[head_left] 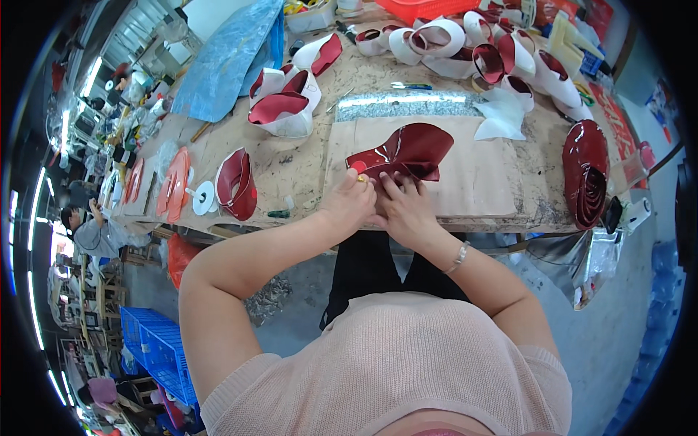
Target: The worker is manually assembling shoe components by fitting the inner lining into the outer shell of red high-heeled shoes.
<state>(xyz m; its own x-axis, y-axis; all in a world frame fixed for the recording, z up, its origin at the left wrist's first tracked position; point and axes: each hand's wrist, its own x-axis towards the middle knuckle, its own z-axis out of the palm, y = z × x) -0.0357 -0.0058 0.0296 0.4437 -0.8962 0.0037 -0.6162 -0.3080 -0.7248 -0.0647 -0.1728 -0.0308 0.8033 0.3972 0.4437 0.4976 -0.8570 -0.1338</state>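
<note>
A glossy dark red shoe upper (416,147) is held at the near edge of a pale work board (465,192). At its left end my left hand (350,206) is closed, fingertips pinching the edge beside a bright red spot. My right hand (407,211) grips the lower edge with bent fingers, its thumb close to the left hand. The parts of the fingertips behind the edge are hidden. Another red upper (236,184) lies to the left, near a white spool (204,198).
White-lined red uppers (280,116) stand at the back left, with more uppers (436,36) heaped at the back right. Nested red pieces (585,174) sit at the right edge. Blue plastic sheeting (225,62) covers the far left corner. Blue crates (156,349) stand on the floor.
</note>
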